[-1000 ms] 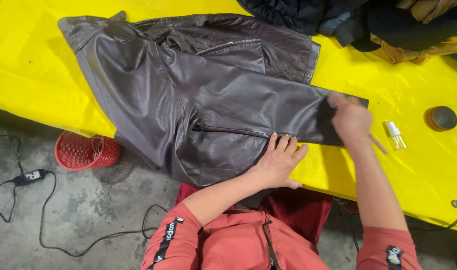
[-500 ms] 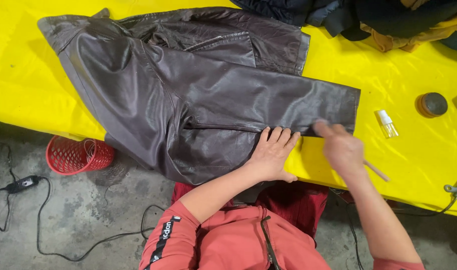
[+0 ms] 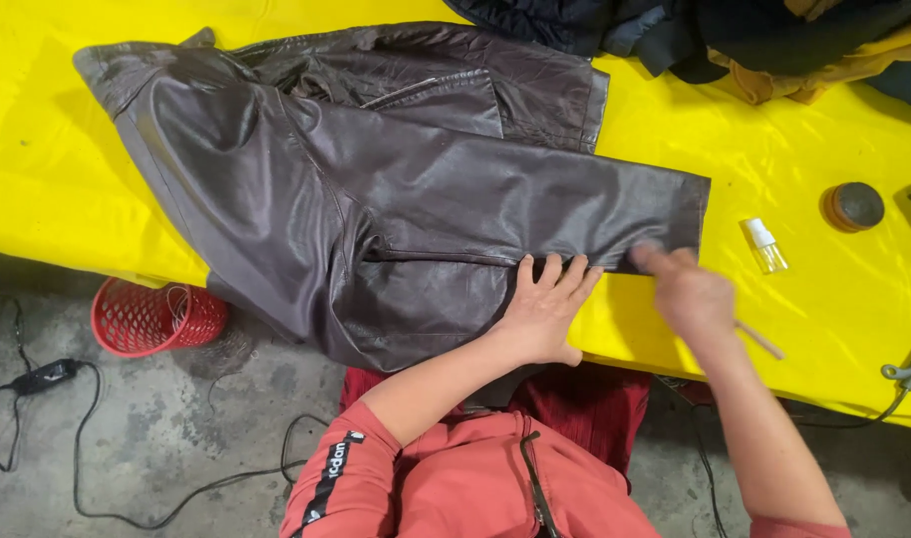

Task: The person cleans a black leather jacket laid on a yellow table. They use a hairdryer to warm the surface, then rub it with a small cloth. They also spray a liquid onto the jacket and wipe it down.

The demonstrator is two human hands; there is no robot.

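Down on the yellow counter (image 3: 57,199) lies one dark brown leather jacket (image 3: 376,199), spread flat, with its collar end toward the far left and one sleeve (image 3: 575,209) stretched out to the right. Part of the jacket's lower edge hangs over the near edge of the counter.

Two hands work on it. The left hand (image 3: 543,311) lies flat, fingers spread apart, pressing on the jacket just below the sleeve, palm down and gripping nothing. The right hand (image 3: 690,294) is blurred; its grip is closed around one thin wooden stick (image 3: 759,340), whose end pokes out behind the hand, and its fingers touch the sleeve's lower edge near the cuff.

To the right of the cuff, apart from it, lies one small clear spray bottle (image 3: 763,246) with a white cap. Farther right sits one round tin (image 3: 854,206) with a dark lid. At the far edge of the counter is one heap of dark and mustard clothes (image 3: 735,35).

On the concrete floor (image 3: 176,438) stands one red mesh basket (image 3: 156,317), partly under the counter, and one black cable (image 3: 47,379) runs beside it.
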